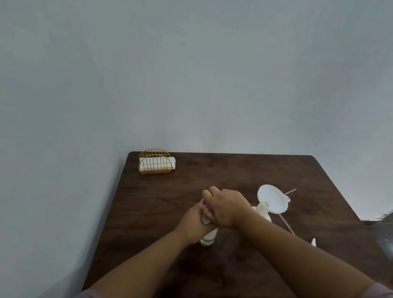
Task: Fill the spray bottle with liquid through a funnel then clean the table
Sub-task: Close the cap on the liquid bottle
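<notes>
Head camera view, looking down at a dark wooden table set against a pale wall. Both hands meet near the middle of the table on a clear bottle of white liquid that stands upright. The left hand wraps its fingers round the bottle's body. The right hand curls its fingers over the top, where a bit of purple cap shows. Just to the right stands a white spray bottle with a white funnel seated in its neck, tilted toward the camera. A thin tube lies behind it. A gold wire napkin holder with white napkins sits at the far left corner.
</notes>
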The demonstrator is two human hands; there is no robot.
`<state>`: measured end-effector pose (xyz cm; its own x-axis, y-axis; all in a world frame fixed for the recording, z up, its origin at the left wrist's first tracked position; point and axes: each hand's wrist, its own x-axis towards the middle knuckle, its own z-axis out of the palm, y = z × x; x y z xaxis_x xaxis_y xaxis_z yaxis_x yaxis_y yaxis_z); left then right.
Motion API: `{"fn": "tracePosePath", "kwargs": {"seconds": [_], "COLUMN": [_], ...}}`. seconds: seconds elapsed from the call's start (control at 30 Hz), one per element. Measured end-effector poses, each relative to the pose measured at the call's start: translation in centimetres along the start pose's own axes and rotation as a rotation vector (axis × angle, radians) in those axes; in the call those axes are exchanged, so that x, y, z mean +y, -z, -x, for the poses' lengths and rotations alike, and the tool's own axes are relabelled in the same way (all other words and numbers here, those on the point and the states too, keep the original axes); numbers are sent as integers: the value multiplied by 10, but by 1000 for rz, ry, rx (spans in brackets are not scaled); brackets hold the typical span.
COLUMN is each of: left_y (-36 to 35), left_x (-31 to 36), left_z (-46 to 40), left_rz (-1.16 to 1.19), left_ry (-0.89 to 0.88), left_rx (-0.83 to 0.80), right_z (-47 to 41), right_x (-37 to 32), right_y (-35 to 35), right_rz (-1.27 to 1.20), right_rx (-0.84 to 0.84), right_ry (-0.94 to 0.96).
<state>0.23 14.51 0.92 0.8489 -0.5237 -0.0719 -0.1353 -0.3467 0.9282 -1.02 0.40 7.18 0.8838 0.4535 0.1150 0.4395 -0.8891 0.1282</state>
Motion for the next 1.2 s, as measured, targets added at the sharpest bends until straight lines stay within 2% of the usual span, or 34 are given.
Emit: {"fn": "tracePosePath", "kwargs": {"seconds": [0.13,0.3,0.43,0.53,0.63,0.77,0.87,1.03,1.2], "left_y": [-5,-7,-1,6,9,12,15,20,37], "left_x": [2,-1,-2,5,0,-12,-11,0,17], "left_z": [4,3,-2,-1,-1,2,1,-9,-30], "left_rz": [-63,-109,-51,-20,-87,-100,-183,-326,-348], "left_ry": [-46,-45,-30,16,60,182,202,139,77], "left_rx": [90,64,3,-48,-32,-24,-19,-60,-49], "right_z": [-1,-4,-1,0,5,13,14,1,-26], "right_x": [-10,-14,-11,-1,8,11,4,1,20], "right_y": [-9,-6,-4,3,10,8,-2,-13,-4], "right_rz": [-18,-205,-460,-753,-1095,-1338,-1395,-1334,-1287], "right_rx": [121,78,-3,-129,-227,-322,-386,-262,-261], "right_ry": [-109,-301,-388,-494,-586,-674,-671,-762,-751]}}
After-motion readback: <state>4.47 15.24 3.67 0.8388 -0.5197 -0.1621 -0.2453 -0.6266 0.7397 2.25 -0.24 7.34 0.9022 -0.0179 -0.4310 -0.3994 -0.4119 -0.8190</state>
